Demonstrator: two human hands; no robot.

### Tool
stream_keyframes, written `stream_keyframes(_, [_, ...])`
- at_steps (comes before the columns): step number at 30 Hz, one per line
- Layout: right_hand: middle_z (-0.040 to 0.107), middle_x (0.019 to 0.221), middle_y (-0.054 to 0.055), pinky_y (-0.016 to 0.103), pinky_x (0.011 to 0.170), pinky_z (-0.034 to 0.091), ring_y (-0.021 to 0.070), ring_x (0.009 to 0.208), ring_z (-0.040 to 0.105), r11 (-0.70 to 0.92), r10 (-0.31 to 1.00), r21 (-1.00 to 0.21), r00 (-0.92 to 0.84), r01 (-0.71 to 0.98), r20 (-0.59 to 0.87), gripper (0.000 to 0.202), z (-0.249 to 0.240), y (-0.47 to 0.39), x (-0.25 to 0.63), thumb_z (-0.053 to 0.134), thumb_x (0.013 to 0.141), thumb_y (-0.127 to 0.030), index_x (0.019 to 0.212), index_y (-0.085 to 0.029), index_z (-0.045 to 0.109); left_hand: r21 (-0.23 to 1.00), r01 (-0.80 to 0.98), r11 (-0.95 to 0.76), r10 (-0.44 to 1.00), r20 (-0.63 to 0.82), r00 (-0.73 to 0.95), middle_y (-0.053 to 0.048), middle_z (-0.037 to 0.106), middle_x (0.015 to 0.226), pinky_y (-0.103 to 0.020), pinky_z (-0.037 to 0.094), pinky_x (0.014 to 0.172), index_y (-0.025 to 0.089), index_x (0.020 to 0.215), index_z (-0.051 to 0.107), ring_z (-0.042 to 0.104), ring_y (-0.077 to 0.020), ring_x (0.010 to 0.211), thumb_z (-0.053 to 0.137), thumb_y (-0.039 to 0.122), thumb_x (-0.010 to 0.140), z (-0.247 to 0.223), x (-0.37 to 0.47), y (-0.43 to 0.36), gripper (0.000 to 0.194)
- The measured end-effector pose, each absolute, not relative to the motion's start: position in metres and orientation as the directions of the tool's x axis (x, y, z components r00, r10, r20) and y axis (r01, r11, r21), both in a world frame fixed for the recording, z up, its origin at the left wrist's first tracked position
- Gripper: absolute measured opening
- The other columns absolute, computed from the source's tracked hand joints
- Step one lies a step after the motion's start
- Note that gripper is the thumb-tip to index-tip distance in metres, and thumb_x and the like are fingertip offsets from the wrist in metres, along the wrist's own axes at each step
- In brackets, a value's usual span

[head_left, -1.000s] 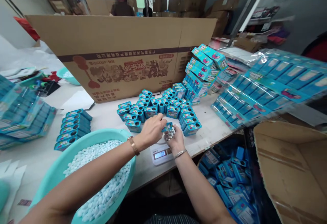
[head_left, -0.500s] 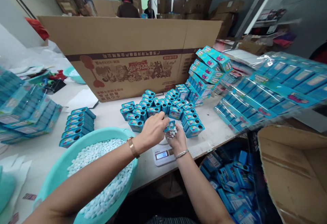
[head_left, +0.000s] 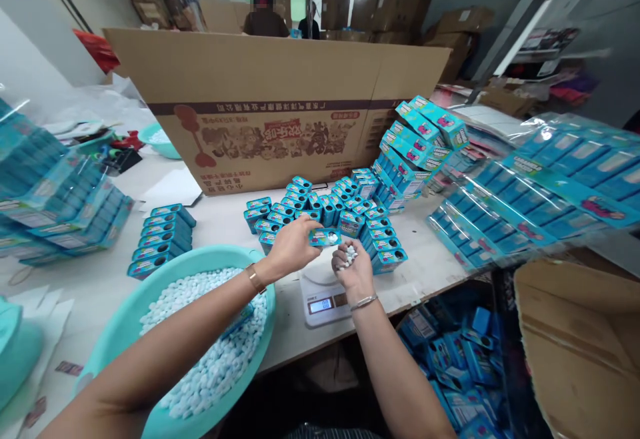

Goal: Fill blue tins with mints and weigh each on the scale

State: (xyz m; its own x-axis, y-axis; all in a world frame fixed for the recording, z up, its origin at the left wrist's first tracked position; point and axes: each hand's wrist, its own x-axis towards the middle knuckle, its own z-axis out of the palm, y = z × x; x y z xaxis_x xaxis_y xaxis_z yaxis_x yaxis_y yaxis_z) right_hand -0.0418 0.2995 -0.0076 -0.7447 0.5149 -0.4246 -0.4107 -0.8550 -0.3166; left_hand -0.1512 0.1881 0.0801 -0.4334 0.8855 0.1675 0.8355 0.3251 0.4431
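My left hand (head_left: 291, 245) grips a small blue candy box (head_left: 324, 237) by its left end, its printed top with a round hole turned up and white showing in the hole. My right hand (head_left: 357, 277), palm up and fingers curled, cups several white candies (head_left: 347, 259) just right of and below that box. Beneath both hands is a white kitchen scale (head_left: 311, 292), whose display reads 0.0. Under my left forearm stands a turquoise basin (head_left: 107, 322) of white candies (head_left: 200, 375); a blue box (head_left: 239, 321) lies in it, partly hidden by the arm.
Open-holed blue boxes (head_left: 384, 255) stand grouped behind the scale, with another row (head_left: 159, 249) at left. A large carton (head_left: 300, 69) stands behind them. Wrapped packs (head_left: 540, 192) are at right, above a bin of blue boxes (head_left: 455, 359). Two people (head_left: 265, 20) are in the background.
The blue box has moved up from my right hand and now lies more level. The candies stay in my right palm, which has come apart from the box. The view has shifted slightly.
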Motion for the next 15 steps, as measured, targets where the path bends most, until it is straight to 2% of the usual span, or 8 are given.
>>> stream_keyframes(2, [0.042, 0.051, -0.009, 0.014, 0.034, 0.024, 0.0046, 0.035, 0.033, -0.848, 0.517, -0.34, -0.779, -0.407, -0.356, 0.019, -0.008, 0.304, -0.036, 0.049, 0.085, -0.021, 0.069, -0.021, 0.04, 0.61, 0.723, 0.326, 0.851, 0.143, -0.505, -0.003, 0.07, 0.105, -0.034, 0.05, 0.091, 0.022, 0.105, 0.07, 0.065, -0.0245, 0.098, 0.074, 0.029, 0.066, 0.081, -0.164, 0.183, 0.04])
stream_keyframes(4, [0.041, 0.052, -0.009, 0.015, 0.034, 0.025, 0.0046, 0.036, 0.033, -0.839, 0.527, -0.346, -0.783, -0.419, -0.33, 0.02, -0.009, 0.31, -0.029, 0.05, 0.086, -0.022, 0.069, -0.021, 0.041, 0.75, 0.579, 0.319, 0.821, 0.087, -0.564, -0.002, 0.072, 0.098, -0.035, 0.052, 0.087, 0.019, 0.103, 0.071, 0.067, -0.0239, 0.092, 0.078, 0.033, 0.062, 0.083, -0.179, 0.177, 0.044])
stream_keyframes(7, [0.039, 0.052, -0.009, 0.016, 0.034, 0.025, 0.0048, 0.035, 0.032, -0.817, 0.566, -0.341, -0.759, -0.464, -0.322, 0.021, -0.008, 0.319, -0.016, 0.05, 0.087, -0.023, 0.068, -0.021, 0.041, 0.845, 0.452, 0.285, 0.787, 0.063, -0.613, -0.001, 0.072, 0.092, -0.033, 0.054, 0.081, 0.015, 0.103, 0.07, 0.067, -0.0223, 0.085, 0.077, 0.033, 0.059, 0.088, -0.2, 0.165, 0.048])
stream_keyframes(10, [0.04, 0.051, -0.008, 0.016, 0.034, 0.026, 0.0049, 0.035, 0.033, -0.79, 0.608, -0.329, -0.727, -0.517, -0.319, 0.021, -0.002, 0.329, -0.004, 0.046, 0.089, -0.023, 0.068, -0.021, 0.041, 0.812, 0.494, 0.311, 0.777, 0.083, -0.625, -0.001, 0.072, 0.091, -0.031, 0.053, 0.075, 0.015, 0.105, 0.069, 0.067, -0.0214, 0.081, 0.076, 0.034, 0.06, 0.09, -0.205, 0.158, 0.049])
stream_keyframes(15, [0.04, 0.051, -0.008, 0.016, 0.033, 0.027, 0.0057, 0.035, 0.035, -0.759, 0.649, -0.322, -0.702, -0.566, -0.295, 0.02, 0.005, 0.338, 0.007, 0.044, 0.088, -0.021, 0.069, -0.022, 0.039, 0.535, 0.757, 0.375, 0.866, 0.088, -0.491, -0.005, 0.073, 0.096, -0.033, 0.052, 0.076, 0.019, 0.104, 0.068, 0.068, -0.0257, 0.087, 0.07, 0.035, 0.069, 0.073, -0.17, 0.177, 0.038])
